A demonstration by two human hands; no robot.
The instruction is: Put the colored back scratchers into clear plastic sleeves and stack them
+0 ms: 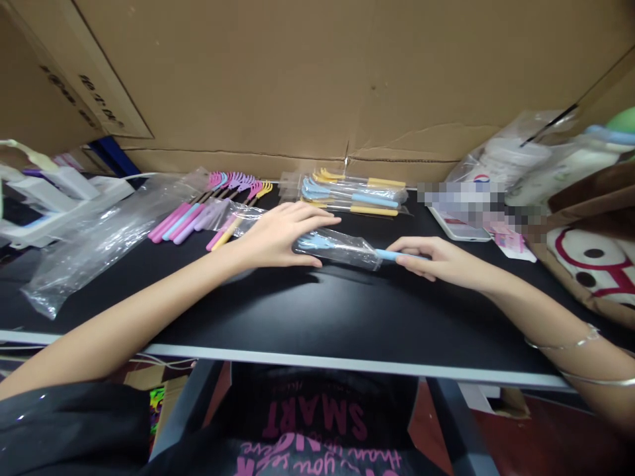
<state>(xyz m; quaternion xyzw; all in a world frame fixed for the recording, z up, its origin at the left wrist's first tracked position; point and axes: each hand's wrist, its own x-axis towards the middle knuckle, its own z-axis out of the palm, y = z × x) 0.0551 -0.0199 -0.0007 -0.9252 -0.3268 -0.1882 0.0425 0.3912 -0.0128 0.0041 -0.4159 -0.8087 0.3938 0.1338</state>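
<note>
A light-blue back scratcher (387, 254) lies low over the black table, its claw head inside a narrow clear plastic sleeve (352, 248) and its handle sticking out of the sleeve's right end. My right hand (431, 258) pinches that handle between thumb and fingers. Over the sleeve's left part is my left hand (285, 231), its fingers stretched and the thumb apart; the claw shows just beyond its palm. Whether the palm presses on the sleeve I cannot tell. Left of it lie several unwrapped back scratchers (191, 215) in pink, blue, purple and yellow.
Several sleeved back scratchers (362, 197), blue and yellow, lie in a stack at the back. Loose clear plastic sleeves (104, 231) and a white power strip (64, 205) are on the left. At right are a phone (464, 228), a bagged cup (510, 158) and a brown bag (570, 264). Cardboard (297, 79) stands behind.
</note>
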